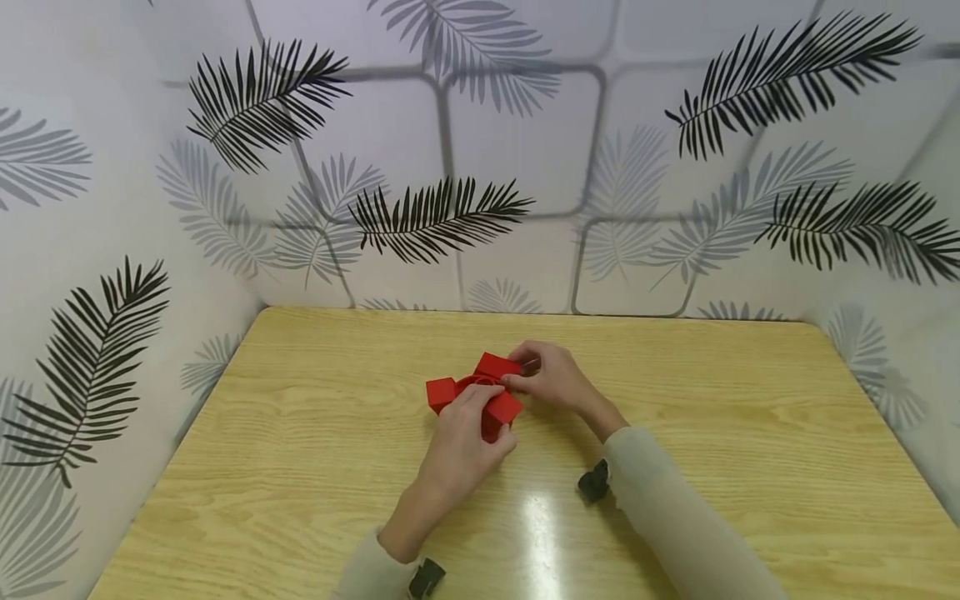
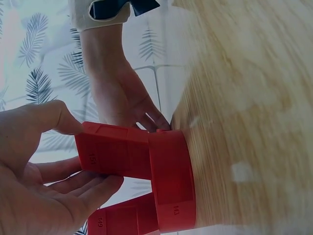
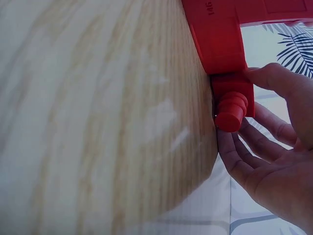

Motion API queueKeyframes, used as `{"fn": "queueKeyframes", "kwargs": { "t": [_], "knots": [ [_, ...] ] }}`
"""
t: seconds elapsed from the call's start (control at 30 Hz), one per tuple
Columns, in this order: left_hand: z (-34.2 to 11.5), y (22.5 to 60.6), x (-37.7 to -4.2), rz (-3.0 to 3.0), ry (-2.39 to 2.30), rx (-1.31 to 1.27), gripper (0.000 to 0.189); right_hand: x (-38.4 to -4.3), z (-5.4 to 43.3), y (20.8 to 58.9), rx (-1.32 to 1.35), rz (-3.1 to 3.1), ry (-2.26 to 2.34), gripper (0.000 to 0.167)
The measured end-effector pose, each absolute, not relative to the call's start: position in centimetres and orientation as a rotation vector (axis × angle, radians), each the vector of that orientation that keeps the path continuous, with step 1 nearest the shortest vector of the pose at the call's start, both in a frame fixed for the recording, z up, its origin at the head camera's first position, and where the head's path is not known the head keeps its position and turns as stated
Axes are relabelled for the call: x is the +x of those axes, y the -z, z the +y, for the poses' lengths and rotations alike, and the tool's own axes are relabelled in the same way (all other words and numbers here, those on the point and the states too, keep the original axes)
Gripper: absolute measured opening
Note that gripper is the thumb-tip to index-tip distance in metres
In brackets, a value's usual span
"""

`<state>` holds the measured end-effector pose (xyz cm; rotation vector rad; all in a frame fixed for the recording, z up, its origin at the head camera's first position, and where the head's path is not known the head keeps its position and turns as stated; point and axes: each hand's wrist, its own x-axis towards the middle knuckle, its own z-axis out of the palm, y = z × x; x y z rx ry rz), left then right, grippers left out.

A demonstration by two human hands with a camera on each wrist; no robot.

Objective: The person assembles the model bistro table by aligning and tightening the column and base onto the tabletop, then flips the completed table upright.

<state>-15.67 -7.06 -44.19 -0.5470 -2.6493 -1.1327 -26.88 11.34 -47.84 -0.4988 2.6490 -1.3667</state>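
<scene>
On the table sits a red plastic assembly (image 1: 441, 393) with a round base (image 2: 172, 181) and blocky arms standing out from it. My left hand (image 1: 461, 442) grips the arm marked 151 (image 2: 115, 151), thumb on one side and fingers on the other. Below it in the left wrist view is a second arm marked 149 (image 2: 122, 218). My right hand (image 1: 555, 379) is at the far right side of the assembly. It holds a small red block with a ribbed peg (image 3: 231, 112) between thumb and fingers, against the base low by the tabletop.
The wooden table (image 1: 315, 467) reaches back to a wall (image 1: 517, 142) printed with feather-like leaves. Black wrist devices, one on the right (image 1: 594, 482) and one on the left (image 1: 426, 578), stick out by the pale sleeves.
</scene>
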Motion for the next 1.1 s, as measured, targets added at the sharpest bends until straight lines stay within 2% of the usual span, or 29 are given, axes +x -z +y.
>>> {"fn": "queueKeyframes", "kwargs": {
  "t": [0.37,0.57,0.93,1.1],
  "knots": [
    [-8.2,44.0,-15.9,-2.676,1.251,-0.562,0.043,-26.6,12.6,48.7,-0.362,2.625,1.557,0.027],
    [-9.3,43.8,-16.3,-2.694,1.347,-0.547,0.044,-26.4,13.6,48.8,-0.234,2.418,1.776,0.040],
    [-9.6,44.2,-16.7,-2.684,1.353,-0.523,0.037,-25.8,14.7,49.0,-0.088,1.896,2.132,0.054],
    [-9.4,44.4,-16.8,-2.648,1.383,-0.459,0.035,-25.2,14.9,48.9,-0.122,1.785,2.190,0.042]
  ]
}}
